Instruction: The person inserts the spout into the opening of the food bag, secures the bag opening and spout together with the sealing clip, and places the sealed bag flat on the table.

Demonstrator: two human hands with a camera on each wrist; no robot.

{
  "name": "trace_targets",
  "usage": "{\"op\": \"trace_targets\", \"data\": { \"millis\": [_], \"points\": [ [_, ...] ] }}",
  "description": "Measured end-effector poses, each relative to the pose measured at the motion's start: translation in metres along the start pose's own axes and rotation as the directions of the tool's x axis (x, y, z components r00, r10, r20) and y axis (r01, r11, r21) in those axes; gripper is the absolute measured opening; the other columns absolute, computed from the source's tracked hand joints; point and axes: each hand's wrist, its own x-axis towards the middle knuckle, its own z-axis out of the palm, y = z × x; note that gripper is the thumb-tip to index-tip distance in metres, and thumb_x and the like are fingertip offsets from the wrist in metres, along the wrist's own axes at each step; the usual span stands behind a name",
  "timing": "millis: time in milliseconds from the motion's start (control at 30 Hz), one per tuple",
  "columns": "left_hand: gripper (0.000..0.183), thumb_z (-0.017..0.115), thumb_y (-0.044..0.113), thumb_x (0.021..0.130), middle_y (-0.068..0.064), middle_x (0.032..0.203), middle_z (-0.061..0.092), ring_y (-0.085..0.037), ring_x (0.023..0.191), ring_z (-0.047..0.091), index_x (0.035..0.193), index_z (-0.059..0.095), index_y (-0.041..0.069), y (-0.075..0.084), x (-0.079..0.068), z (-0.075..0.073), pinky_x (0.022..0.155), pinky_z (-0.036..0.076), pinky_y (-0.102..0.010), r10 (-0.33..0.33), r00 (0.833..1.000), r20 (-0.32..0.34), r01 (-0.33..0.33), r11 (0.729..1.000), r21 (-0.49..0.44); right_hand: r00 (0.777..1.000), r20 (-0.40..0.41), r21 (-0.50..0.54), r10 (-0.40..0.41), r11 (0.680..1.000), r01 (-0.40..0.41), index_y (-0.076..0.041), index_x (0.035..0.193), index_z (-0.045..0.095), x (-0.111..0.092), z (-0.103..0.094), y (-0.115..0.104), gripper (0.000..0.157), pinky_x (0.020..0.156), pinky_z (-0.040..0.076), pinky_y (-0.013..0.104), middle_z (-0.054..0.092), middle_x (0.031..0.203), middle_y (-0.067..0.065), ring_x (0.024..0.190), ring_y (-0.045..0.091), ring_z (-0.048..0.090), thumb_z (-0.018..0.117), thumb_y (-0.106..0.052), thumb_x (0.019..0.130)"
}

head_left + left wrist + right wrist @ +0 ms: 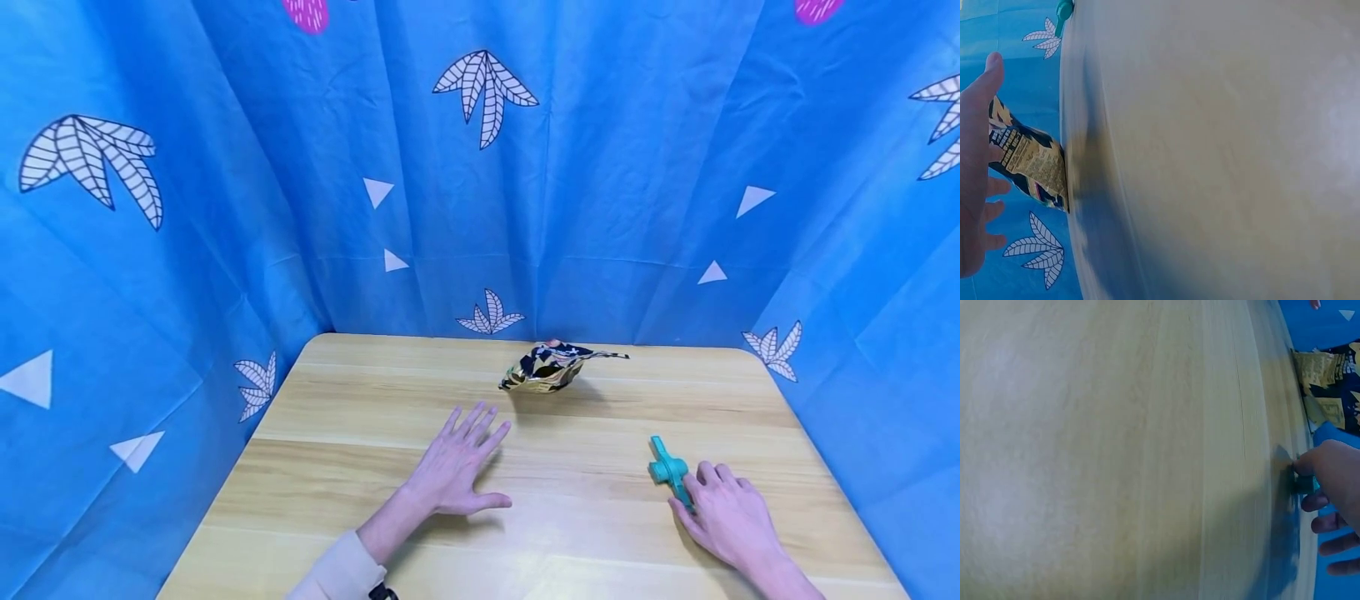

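Near the back of the wooden table, a black-and-gold foil snack bag (546, 371) stands upright. My left hand (459, 467) is just in front of it on the left, fingers straight and spread, holding nothing. In the left wrist view the bag (1032, 161) shows printed text, partly covered by that hand (975, 169). Toward the right side, my right hand (729, 512) pinches the near end of a teal plastic bag clip (669, 471) between thumb and forefinger. The clip has a round spout-like knob. The right hand (1335, 494) mostly hides the clip in the right wrist view.
The light wooden table (337, 400) has rounded back corners. Blue curtains (600, 167) with white leaf and triangle prints stand around it at the back and on both sides. A dark band (382, 592) is on the left wrist.
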Motion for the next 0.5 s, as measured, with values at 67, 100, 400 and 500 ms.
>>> {"op": "trace_targets", "data": {
  "millis": [67,100,400,500],
  "points": [
    [0.108,0.023,0.093,0.075,-0.012,0.161,0.016,-0.033,0.149,0.024,0.155,0.021,0.02,0.0006,-0.0011,-0.0002,0.118,0.023,-0.058,0.0,1.0,0.005,0.0,1.0,-0.009,0.999,-0.036,-0.001,-0.012,1.0,0.012,-0.018,0.07,0.056,-0.0005,0.0004,0.0001,0.033,0.047,0.036,0.03,0.048,0.073,0.0,0.066,0.018,0.046,0.075,-0.045,0.073],
    [0.108,0.024,0.092,0.075,-0.012,0.161,0.016,-0.033,0.149,0.023,0.155,0.02,0.02,0.0009,-0.0018,-0.0004,0.118,0.022,-0.058,0.0,1.0,0.008,0.0,1.0,-0.015,0.998,-0.052,0.0,-0.019,1.0,0.019,-0.018,0.07,0.056,-0.0006,0.0005,0.0001,0.032,0.047,0.035,0.03,0.048,0.072,0.0,0.065,0.018,0.046,0.075,-0.043,0.072],
    [0.107,0.023,0.092,0.075,-0.011,0.161,0.018,-0.032,0.149,0.023,0.154,0.021,0.02,0.0014,-0.0012,0.0003,0.118,0.021,-0.058,0.001,1.0,0.011,-0.001,1.0,-0.001,0.992,-0.116,-0.001,-0.046,0.999,0.046,-0.017,0.071,0.057,0.0029,0.0008,-0.0004,0.027,0.049,0.039,0.03,0.05,0.073,0.001,0.067,0.019,0.05,0.074,-0.038,0.071],
    [0.107,0.027,0.092,0.075,-0.011,0.161,0.019,-0.032,0.149,0.023,0.154,0.023,0.02,0.0017,0.0002,0.0011,0.118,0.023,-0.058,0.006,1.0,0.003,-0.006,1.0,-0.001,0.993,-0.114,0.006,-0.044,0.999,0.045,-0.018,0.073,0.057,0.0039,0.0002,-0.0019,0.026,0.05,0.042,0.033,0.052,0.076,0.002,0.07,0.02,0.052,0.074,-0.038,0.071]
  ]
}}
